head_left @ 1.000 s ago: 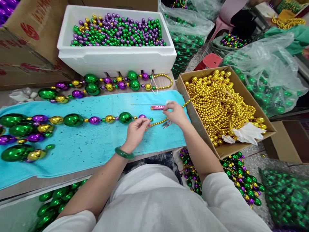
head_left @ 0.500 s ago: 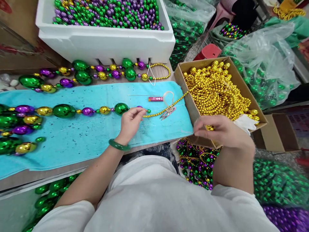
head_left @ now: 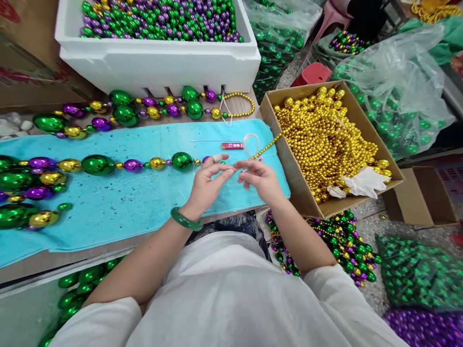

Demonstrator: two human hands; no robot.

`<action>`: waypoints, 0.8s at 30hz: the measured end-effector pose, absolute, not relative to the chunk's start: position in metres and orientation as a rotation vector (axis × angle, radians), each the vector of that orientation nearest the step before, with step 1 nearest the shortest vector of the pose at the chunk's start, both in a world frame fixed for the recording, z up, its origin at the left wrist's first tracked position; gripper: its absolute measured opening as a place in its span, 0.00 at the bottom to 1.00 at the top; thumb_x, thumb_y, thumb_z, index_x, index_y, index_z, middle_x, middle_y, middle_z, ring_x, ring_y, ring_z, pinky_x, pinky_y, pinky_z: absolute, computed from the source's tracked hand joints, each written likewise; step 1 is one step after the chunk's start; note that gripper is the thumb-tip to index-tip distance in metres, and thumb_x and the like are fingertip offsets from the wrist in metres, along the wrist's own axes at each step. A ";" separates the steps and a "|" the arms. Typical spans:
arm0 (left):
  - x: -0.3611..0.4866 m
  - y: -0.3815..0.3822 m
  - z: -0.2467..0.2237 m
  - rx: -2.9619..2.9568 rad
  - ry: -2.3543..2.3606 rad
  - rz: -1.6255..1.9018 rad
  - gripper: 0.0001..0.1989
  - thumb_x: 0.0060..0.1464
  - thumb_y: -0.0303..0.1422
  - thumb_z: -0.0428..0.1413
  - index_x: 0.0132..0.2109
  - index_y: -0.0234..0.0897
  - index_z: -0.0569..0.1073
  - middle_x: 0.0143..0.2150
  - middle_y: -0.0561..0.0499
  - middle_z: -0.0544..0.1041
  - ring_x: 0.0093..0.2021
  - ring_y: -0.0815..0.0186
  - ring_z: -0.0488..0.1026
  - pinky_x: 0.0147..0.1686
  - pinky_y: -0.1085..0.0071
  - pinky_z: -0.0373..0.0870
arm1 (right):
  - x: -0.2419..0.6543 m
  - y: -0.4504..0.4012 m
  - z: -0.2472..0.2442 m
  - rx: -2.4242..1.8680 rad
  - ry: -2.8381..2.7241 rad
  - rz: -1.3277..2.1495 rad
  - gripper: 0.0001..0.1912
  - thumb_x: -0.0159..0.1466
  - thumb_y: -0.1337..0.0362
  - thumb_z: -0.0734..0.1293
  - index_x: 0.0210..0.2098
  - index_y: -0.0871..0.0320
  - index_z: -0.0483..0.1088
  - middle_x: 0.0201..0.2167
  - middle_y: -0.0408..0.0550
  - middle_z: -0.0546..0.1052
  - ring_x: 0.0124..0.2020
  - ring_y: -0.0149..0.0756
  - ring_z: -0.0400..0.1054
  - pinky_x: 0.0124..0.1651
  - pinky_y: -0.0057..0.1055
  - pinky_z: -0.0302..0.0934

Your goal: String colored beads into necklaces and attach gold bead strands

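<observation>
My left hand (head_left: 211, 180), with a green bangle (head_left: 185, 219) at its wrist, has thumb and forefinger pinched together. My right hand (head_left: 262, 180) meets it fingertip to fingertip, its fingers bent in a loose pinch. Whatever lies between the fingertips is too fine to make out. Just left of them ends a string of large beads, with a green bead (head_left: 182, 161) near its end. From behind my right hand a gold bead chain (head_left: 269, 145) runs up to the box. A clear loop (head_left: 251, 144) lies behind it; the snips are mostly hidden by my hand.
Under everything is a blue towel (head_left: 144, 193). A purple-red packet (head_left: 232, 146) lies beyond my hands. A cardboard box (head_left: 289, 178) of gold beads stands at right, a white foam box (head_left: 159, 62) of small beads at the back. A finished-looking bead strand (head_left: 125, 115) lies before it.
My right hand has come left from beside the cardboard box to meet my left hand. My left hand has shifted slightly right, and the gold chain's near end is now hidden.
</observation>
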State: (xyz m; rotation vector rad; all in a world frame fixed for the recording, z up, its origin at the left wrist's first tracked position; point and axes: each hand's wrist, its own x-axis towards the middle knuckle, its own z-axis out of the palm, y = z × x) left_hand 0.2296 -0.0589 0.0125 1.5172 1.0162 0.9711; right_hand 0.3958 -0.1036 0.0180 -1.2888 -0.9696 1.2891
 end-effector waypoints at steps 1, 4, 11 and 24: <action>0.230 -0.059 0.013 1.511 1.011 0.980 0.06 0.53 0.36 0.59 0.34 0.40 0.80 0.53 0.47 0.74 0.58 0.56 0.68 0.57 0.57 0.64 | 0.386 -0.095 0.013 -1.223 -0.941 1.351 0.15 0.50 0.56 0.74 0.35 0.55 0.74 0.30 0.44 0.77 0.27 0.32 0.69 0.23 0.27 0.61; 0.230 -0.059 0.012 1.508 1.016 1.018 0.06 0.53 0.35 0.59 0.34 0.39 0.79 0.53 0.46 0.74 0.58 0.56 0.68 0.55 0.59 0.66 | 0.367 -0.084 0.001 -1.162 -0.927 1.427 0.16 0.48 0.52 0.75 0.29 0.57 0.72 0.24 0.41 0.74 0.24 0.30 0.67 0.23 0.26 0.60; 0.222 -0.056 -0.007 1.855 1.144 0.898 0.10 0.60 0.34 0.53 0.42 0.38 0.79 0.44 0.46 0.77 0.47 0.60 0.72 0.45 0.65 0.69 | 0.389 -0.095 -0.003 -1.229 -0.951 1.251 0.13 0.54 0.54 0.72 0.28 0.57 0.69 0.21 0.40 0.72 0.20 0.27 0.62 0.25 0.27 0.59; 0.219 -0.064 -0.022 2.825 0.987 0.006 0.10 0.60 0.23 0.49 0.37 0.34 0.75 0.37 0.41 0.73 0.42 0.54 0.67 0.34 0.61 0.63 | 0.409 -0.096 0.006 -1.290 -0.875 1.118 0.09 0.55 0.58 0.71 0.30 0.55 0.69 0.24 0.42 0.73 0.25 0.30 0.64 0.26 0.28 0.60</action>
